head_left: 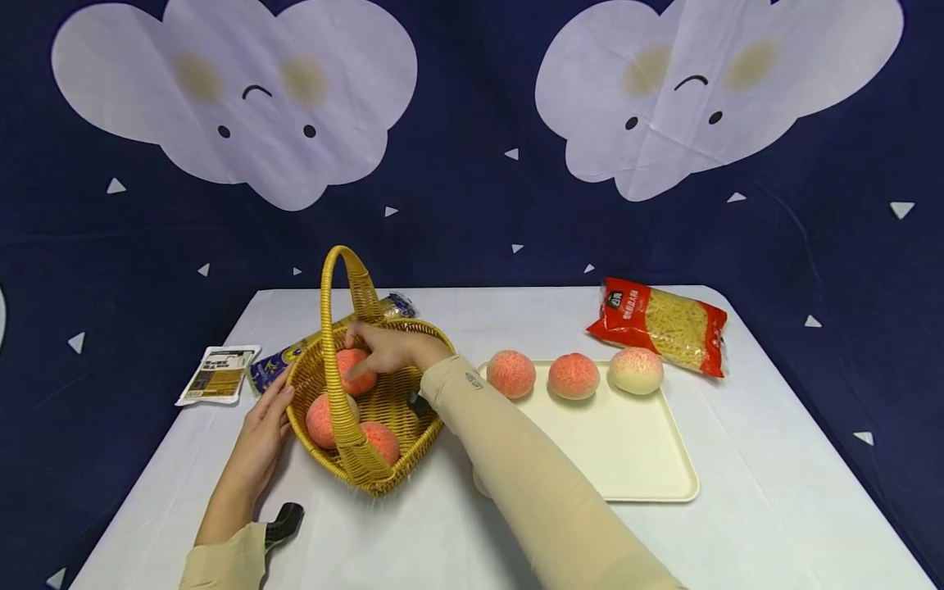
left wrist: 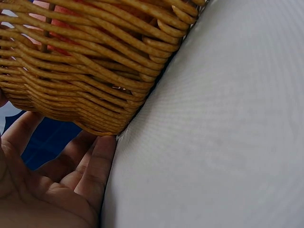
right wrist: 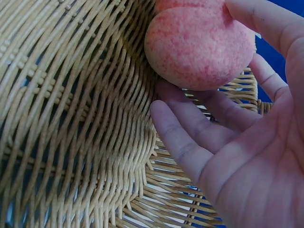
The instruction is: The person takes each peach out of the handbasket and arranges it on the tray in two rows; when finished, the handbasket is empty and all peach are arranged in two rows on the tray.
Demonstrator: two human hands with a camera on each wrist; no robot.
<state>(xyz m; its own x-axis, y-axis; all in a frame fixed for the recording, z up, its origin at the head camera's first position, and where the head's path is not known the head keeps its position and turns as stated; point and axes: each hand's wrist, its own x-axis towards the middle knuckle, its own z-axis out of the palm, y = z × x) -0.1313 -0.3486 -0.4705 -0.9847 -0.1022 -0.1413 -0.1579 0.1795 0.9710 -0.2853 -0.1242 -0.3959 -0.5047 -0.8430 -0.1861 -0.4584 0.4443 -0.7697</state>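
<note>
A yellow wicker basket (head_left: 424, 442) with a tall arched handle stands on the table's left half. Three pink-red peaches lie in it; one nearer peach (head_left: 381, 441) shows past the handle. My right hand (head_left: 387, 348) reaches over the rim into the basket and holds the far peach (right wrist: 199, 47), thumb on one side and fingers on the other. From the left, my left hand (head_left: 261, 430) touches the basket's outer wall with mostly straight fingers; in the left wrist view its fingertips (left wrist: 105, 142) meet the lower edge of the weave.
A cream tray (head_left: 649, 459) sits to the right, with three peaches along its far edge, one a paler peach (head_left: 636, 371). My right forearm crosses its left side. Behind it lies a red pasta bag (head_left: 664, 324). A blue packet (head_left: 273, 369) and a flat packet (head_left: 219, 374) lie left.
</note>
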